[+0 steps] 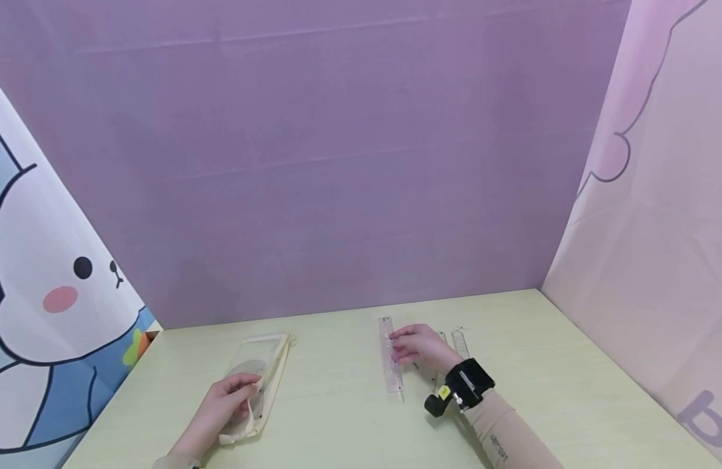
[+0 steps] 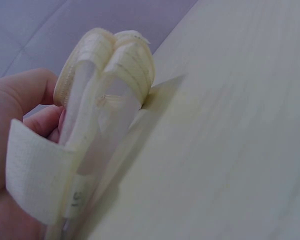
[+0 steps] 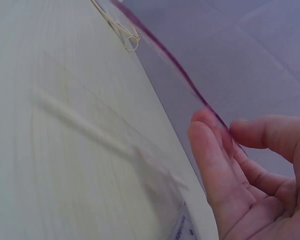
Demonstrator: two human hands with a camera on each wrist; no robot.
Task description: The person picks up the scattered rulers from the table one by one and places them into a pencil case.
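My left hand (image 1: 220, 410) grips the near part of a see-through zip pouch (image 1: 275, 355) with cream edging, at the left of the table. In the left wrist view, the pouch (image 2: 125, 75) bulges at its zipped end, and a pale fabric tab sticks out beside the fingers. Between thumb and fingers, my right hand (image 1: 425, 348) pinches a clear, pink-tinted ruler (image 1: 388, 361). Seen edge-on in the right wrist view, the ruler (image 3: 177, 65) is slightly bowed and raised off the table. What the pouch contains is hard to make out.
Behind the right hand lies a small clear ruler (image 1: 461, 344). A clear piece with a pointed, printed corner (image 3: 185, 227) lies below the right hand, mostly out of frame. The pale table (image 1: 331, 417) meets a purple backdrop (image 1: 337, 195) and printed side sheets.
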